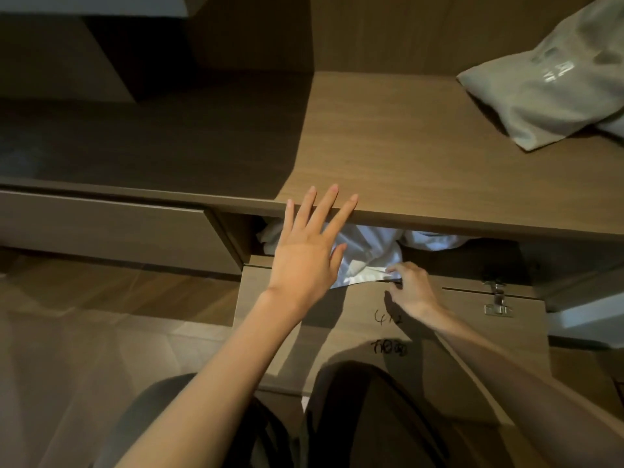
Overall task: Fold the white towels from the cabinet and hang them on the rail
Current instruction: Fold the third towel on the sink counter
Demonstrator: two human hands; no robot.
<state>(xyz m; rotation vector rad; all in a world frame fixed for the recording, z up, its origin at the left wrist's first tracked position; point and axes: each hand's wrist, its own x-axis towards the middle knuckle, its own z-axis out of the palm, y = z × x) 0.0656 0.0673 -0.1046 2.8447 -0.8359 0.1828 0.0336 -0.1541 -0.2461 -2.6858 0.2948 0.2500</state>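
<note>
Left hand (304,251): fingers spread wide, flat, holding nothing, tips over the shelf (422,157) edge. White towels (366,256): crumpled inside the open cabinet (337,319) compartment, one corner spilling over the door. Soft, light, limp; probably best gripped at a corner. Right hand (410,287): fingertips pinched on that corner.

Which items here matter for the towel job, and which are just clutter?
Job:
- white towels in the open cabinet
- cabinet door, folded down
- right hand, pinching a towel edge
- left hand, open, reaching in

Lying about:
- grey bag on the countertop
</note>
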